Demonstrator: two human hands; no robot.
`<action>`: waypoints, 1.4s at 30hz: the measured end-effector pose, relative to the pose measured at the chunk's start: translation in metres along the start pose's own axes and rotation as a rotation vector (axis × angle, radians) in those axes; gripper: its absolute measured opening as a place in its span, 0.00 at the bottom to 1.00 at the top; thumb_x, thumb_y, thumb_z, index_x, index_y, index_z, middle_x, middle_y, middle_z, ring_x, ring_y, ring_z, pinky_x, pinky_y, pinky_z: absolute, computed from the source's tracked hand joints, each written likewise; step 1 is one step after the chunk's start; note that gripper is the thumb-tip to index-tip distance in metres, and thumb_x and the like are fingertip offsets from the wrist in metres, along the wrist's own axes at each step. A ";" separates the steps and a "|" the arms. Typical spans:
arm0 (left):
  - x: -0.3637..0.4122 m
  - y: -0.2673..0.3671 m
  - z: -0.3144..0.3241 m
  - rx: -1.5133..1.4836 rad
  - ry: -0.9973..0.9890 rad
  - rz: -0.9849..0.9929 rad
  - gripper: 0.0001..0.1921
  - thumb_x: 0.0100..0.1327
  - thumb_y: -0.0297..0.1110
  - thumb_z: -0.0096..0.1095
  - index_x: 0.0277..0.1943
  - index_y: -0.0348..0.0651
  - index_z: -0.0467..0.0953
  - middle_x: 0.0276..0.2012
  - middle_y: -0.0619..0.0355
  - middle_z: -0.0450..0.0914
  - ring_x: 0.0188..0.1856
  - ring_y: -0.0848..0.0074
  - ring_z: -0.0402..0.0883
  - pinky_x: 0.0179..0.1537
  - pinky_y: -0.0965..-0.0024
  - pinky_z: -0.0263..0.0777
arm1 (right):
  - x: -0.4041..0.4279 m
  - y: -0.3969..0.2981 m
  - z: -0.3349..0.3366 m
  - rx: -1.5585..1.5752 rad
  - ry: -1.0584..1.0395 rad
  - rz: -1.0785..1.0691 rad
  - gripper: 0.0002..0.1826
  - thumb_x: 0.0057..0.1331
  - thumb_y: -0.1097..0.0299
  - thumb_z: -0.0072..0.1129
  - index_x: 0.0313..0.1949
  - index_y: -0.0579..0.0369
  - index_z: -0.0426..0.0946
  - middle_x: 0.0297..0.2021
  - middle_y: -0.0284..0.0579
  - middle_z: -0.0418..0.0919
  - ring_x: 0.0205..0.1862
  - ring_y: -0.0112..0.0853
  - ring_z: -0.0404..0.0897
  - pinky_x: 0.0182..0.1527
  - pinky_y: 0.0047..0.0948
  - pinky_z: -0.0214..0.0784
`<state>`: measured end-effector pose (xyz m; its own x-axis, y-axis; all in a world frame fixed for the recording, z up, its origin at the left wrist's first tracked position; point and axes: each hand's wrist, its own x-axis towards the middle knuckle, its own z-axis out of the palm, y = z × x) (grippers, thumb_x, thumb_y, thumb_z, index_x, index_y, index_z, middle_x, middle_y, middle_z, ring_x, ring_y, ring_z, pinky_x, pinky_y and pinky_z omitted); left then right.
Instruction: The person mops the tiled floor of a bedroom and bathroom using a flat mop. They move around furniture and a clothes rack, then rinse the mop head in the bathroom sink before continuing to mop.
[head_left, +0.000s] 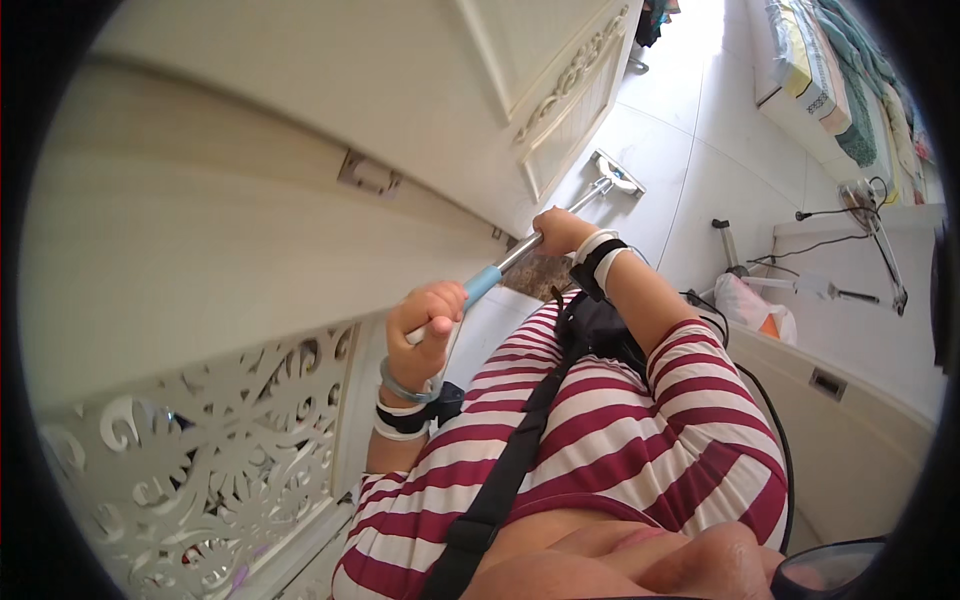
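Note:
A mop with a steel pole (520, 253) slants across the middle of the view. Its flat head (619, 174) rests on the white tile floor, beside the bottom of a white panelled door. My left hand (426, 330) is wrapped around the upper end of the pole, at the light blue and white grip (481, 285). Farther down, my right hand (564, 231) closes around the bare steel part. The underside of the mop head is hidden against the floor.
The white door (480, 97) with carved trim stands at the upper left; a white openwork panel (247, 450) is below it. A brown stone threshold (541, 276) lies under my right hand. At right are a bed (802, 120), a jointed metal arm (889, 259), cables and a plastic bag (739, 300).

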<state>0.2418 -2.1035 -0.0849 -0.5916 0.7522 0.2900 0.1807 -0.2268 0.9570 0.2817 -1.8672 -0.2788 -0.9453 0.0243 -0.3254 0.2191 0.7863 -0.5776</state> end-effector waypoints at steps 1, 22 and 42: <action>-0.012 0.012 -0.010 0.000 -0.036 -0.012 0.22 0.61 0.46 0.56 0.20 0.38 0.63 0.20 0.60 0.67 0.25 0.75 0.66 0.41 0.64 0.66 | -0.007 -0.016 0.011 0.021 -0.002 -0.030 0.19 0.46 0.53 0.62 0.27 0.57 0.79 0.27 0.53 0.78 0.34 0.48 0.77 0.41 0.39 0.70; -0.125 0.121 -0.047 -0.130 -0.005 0.111 0.25 0.56 0.55 0.58 0.16 0.46 0.60 0.14 0.67 0.64 0.18 0.78 0.65 0.29 0.70 0.64 | -0.081 -0.145 0.061 0.235 -0.268 -0.329 0.19 0.47 0.53 0.61 0.29 0.58 0.79 0.28 0.55 0.78 0.32 0.48 0.77 0.37 0.40 0.69; -0.149 0.094 -0.028 0.133 0.074 0.112 0.24 0.60 0.54 0.52 0.20 0.44 0.58 0.14 0.64 0.60 0.18 0.77 0.60 0.26 0.70 0.61 | -0.071 -0.138 0.129 0.381 0.341 -0.187 0.11 0.40 0.63 0.63 0.20 0.55 0.74 0.20 0.50 0.74 0.29 0.48 0.73 0.36 0.41 0.67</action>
<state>0.3252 -2.2544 -0.0379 -0.6171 0.6783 0.3990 0.3485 -0.2190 0.9114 0.3497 -2.0574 -0.2725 -0.9875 0.1540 0.0340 0.0516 0.5189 -0.8533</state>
